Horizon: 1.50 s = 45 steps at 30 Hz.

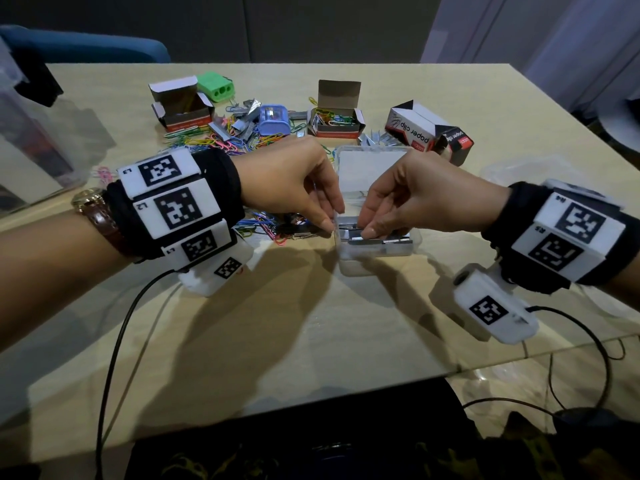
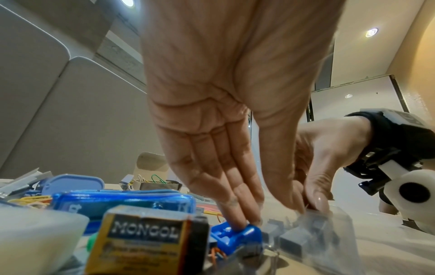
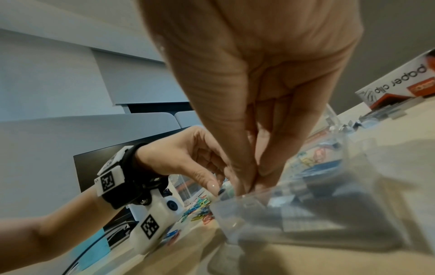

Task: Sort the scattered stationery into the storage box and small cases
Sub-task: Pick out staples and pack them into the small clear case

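**Staple strips being set into a small clear case**

Both hands meet over a small clear case (image 1: 375, 237) that sits near the middle of the desk (image 1: 311, 341), its lid (image 1: 372, 168) tipped up at the far side. The left hand (image 1: 294, 181) has its thumb and forefinger curled onto the case's left wall, apparently steadying it. The right hand (image 1: 412, 199) reaches in from the other side with its fingertips gathered in a pinch on a grey staple strip (image 1: 367, 237) lying in the case. From the right wrist view the fingers (image 3: 247, 163) are drawn tight together at the case's rim.

Toward the far edge of the desk lies the unsorted stock: coloured paper clips (image 1: 207, 140), loose staple strips (image 1: 242, 123), a blue sharpener (image 1: 273, 119), a green sharpener (image 1: 216, 86), two open cardboard boxes (image 1: 183, 109) (image 1: 337, 121) and two paper clip cartons (image 1: 412, 129) on their sides. More clips (image 1: 259, 223) lie just left of the case. A large clear storage box (image 1: 31, 140) stands at the left edge.

The step in hand appears to be seating staples in the case. The next move probably calls for releasing the strip flat among the others without tipping the light case, then fetching further strips from the far pile. Most of the sorting seems still undone.
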Tool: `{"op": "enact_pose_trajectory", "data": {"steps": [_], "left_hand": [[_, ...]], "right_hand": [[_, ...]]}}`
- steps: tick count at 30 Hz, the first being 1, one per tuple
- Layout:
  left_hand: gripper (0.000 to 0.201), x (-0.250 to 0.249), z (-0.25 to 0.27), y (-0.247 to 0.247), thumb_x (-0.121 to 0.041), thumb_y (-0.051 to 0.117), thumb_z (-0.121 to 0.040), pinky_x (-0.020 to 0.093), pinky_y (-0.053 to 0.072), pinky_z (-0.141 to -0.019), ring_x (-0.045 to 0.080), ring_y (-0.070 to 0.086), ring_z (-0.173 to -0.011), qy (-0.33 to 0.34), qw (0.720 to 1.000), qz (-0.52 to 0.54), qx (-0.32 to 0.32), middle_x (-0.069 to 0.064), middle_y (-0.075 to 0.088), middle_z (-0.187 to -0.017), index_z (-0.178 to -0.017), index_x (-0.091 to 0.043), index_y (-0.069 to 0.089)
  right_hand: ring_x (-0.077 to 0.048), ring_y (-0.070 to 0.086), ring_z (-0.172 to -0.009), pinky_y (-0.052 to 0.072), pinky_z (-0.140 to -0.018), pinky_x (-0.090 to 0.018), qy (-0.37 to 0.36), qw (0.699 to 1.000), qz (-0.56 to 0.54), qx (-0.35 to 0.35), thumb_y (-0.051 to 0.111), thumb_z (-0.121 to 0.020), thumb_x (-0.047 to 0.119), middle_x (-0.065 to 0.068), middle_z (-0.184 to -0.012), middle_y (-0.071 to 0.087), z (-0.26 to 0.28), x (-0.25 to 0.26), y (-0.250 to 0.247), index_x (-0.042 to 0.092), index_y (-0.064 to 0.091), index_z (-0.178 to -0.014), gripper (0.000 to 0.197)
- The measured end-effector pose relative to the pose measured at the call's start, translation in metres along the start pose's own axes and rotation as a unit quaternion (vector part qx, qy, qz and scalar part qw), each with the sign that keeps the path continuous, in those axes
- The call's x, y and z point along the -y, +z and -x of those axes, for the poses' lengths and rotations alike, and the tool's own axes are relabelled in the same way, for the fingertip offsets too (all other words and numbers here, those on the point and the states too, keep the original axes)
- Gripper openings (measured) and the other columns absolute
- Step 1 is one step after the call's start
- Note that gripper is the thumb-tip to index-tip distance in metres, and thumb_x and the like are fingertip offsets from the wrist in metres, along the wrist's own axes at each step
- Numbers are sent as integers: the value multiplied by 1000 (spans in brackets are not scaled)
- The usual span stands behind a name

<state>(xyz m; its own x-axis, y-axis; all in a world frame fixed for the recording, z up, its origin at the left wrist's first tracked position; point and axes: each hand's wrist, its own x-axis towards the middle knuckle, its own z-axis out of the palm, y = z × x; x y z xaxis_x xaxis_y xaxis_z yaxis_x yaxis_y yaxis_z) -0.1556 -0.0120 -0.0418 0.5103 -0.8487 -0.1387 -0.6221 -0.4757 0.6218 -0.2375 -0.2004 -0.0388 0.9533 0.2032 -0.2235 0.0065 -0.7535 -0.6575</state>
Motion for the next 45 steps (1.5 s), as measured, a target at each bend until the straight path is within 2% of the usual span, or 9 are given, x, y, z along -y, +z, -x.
{"op": "enact_pose_trajectory", "data": {"steps": [7,13,17,22,27,31,35,42,45], "left_hand": [[30,-1,-1,0,-21,83,-71,21,55,-81,2,71,-77,-4,1000,2,2,-5,75,-83,-99,-12,75],[30,0,-1,1,-20,83,-72,20,55,-80,1,71,-77,-7,1000,-1,-3,-4,75,-84,-99,-12,76],[29,-1,-1,0,-21,82,-73,23,54,-82,1,71,-77,-9,1000,3,2,-4,76,-85,-100,-12,75],[28,-1,-1,0,-22,82,-73,25,54,-81,2,71,-77,-9,1000,-2,4,-4,76,-84,-99,-12,76],[29,-3,-1,0,-25,81,-72,29,55,-80,5,71,-77,-5,1000,-12,8,-3,76,-84,-98,-13,76],[29,-3,0,0,-27,82,-72,32,56,-82,6,71,-77,-9,1000,-13,8,-4,76,-84,-97,-14,77],[29,-3,0,1,-26,83,-70,30,55,-81,5,71,-75,-12,1000,-8,7,-5,75,-81,-96,-14,77],[27,-2,0,0,-23,83,-72,30,55,-80,5,72,-76,-6,1000,-5,10,-6,76,-81,-96,-14,77],[27,-1,1,0,-24,83,-71,32,56,-81,6,72,-77,-3,1000,-4,11,-5,76,-82,-96,-14,77]], "right_hand": [[-1,65,-60,52,-62,-15,-18,999,7,41,81,-74,14,3,-72,75,0,-3,0,15,79,-86,12],[3,62,-57,39,-53,-7,-85,990,111,12,82,-75,19,24,-57,65,-1,-7,4,24,80,-85,11],[1,67,-64,45,-60,-12,-108,982,154,-23,81,-77,22,10,-72,74,0,-6,-3,26,80,-86,9],[0,68,-66,47,-63,-15,-121,982,139,47,82,-70,34,16,-69,72,1,-1,-16,30,78,-82,14],[-4,67,-68,48,-63,-22,-127,975,158,94,82,-71,34,17,-70,72,-6,-3,-11,30,80,-84,14],[-5,64,-64,39,-57,-11,-123,972,176,93,83,-72,31,17,-67,70,-10,-5,-8,32,78,-81,10],[-4,63,-61,38,-55,-9,-124,972,183,79,82,-74,29,25,-62,65,-9,-5,-7,34,77,-80,9],[-1,58,-58,52,-61,-34,-152,961,231,-26,74,-77,20,11,-69,68,-5,-10,-3,31,76,-88,15],[-2,59,-61,51,-58,-33,-186,960,210,-8,73,-80,22,11,-76,69,-5,-14,-5,36,76,-93,19]]}}
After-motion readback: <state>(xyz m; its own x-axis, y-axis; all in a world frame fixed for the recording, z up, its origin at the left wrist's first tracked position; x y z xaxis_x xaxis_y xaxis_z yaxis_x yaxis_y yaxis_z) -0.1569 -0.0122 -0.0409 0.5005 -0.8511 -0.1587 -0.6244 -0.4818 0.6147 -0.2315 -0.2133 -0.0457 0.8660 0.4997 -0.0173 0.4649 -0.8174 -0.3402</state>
